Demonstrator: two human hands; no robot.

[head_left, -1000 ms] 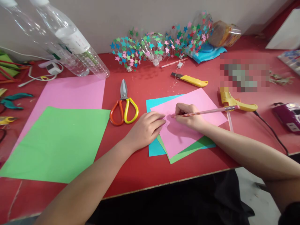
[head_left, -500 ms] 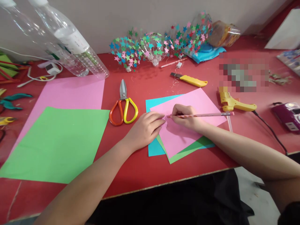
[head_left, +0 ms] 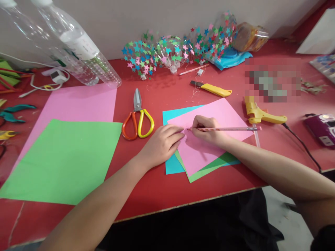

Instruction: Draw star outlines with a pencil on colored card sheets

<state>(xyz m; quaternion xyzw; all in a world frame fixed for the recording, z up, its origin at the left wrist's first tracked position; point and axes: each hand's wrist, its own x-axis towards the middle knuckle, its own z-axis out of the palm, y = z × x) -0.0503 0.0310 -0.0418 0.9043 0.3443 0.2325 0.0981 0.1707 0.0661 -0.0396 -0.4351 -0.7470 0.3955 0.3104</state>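
Note:
A pink sheet of paper lies on top of a green sheet and a blue sheet. My left hand rests on the left edge of the pink sheet, fingers stretched out flat. My right hand is closed round a pink pencil, whose tip is at the pink paper just right of my left fingertips. The pencil lies almost level, its far end pointing right. Scissors with one red and one yellow handle lie left of the stack.
Behind the stack lies a yellow utility knife. On the right are a yellow glue gun and a purple power socket. Clear bottles and star-covered clear plastic shapes stand along the wall. Another green sheet lies at left.
The far end of the pencil has tipped very slightly in my right hand. My left hand and the paper stack look unmoved.

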